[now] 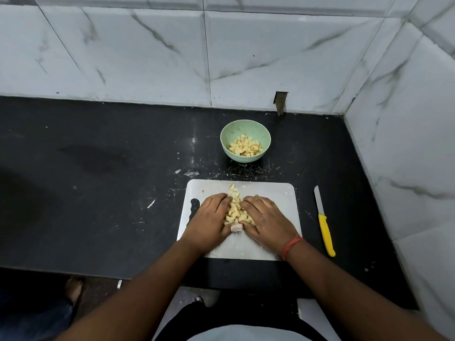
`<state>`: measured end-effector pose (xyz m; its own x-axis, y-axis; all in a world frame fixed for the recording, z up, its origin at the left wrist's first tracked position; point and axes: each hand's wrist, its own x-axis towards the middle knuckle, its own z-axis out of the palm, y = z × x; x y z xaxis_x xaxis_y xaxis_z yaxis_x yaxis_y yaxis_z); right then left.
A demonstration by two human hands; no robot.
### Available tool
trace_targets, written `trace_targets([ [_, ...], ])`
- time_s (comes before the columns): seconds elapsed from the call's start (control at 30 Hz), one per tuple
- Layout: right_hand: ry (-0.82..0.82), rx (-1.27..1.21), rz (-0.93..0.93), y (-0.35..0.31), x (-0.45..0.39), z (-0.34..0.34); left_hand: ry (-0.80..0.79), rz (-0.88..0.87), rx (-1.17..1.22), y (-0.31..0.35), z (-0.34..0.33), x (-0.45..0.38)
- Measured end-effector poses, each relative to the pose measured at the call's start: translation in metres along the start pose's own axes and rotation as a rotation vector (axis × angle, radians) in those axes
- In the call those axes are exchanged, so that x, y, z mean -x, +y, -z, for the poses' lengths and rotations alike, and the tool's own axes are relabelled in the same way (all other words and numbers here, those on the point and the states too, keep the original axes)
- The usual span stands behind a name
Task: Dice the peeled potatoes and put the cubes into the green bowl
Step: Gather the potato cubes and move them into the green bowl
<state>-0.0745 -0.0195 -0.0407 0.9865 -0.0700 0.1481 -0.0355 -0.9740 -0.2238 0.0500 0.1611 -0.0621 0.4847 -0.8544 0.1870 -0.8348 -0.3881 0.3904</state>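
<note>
1. Nearest me, the left hand [209, 221] and right hand [267, 221] lie on the cutting board [278, 193], fingers fairly straight, cupping the potato cubes [236, 212] heaped between them.
2. The knife [324, 223] lies idle, right of the board.
3. Straight beyond the heap sits the green bowl [245, 140], already part filled; I reckon both hands are equally near it.

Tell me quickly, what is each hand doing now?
Left hand: open, cupped against the potato cubes on the board.
Right hand: open, cupped against the same pile from the other side.
</note>
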Motion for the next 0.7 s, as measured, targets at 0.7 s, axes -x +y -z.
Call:
trace_targets([
  [0.7, 0.137, -0.067, -0.091, 0.004, -0.021, 0.006, 0.064, 0.244, 0.074, 0.023, 0.008, -0.022],
])
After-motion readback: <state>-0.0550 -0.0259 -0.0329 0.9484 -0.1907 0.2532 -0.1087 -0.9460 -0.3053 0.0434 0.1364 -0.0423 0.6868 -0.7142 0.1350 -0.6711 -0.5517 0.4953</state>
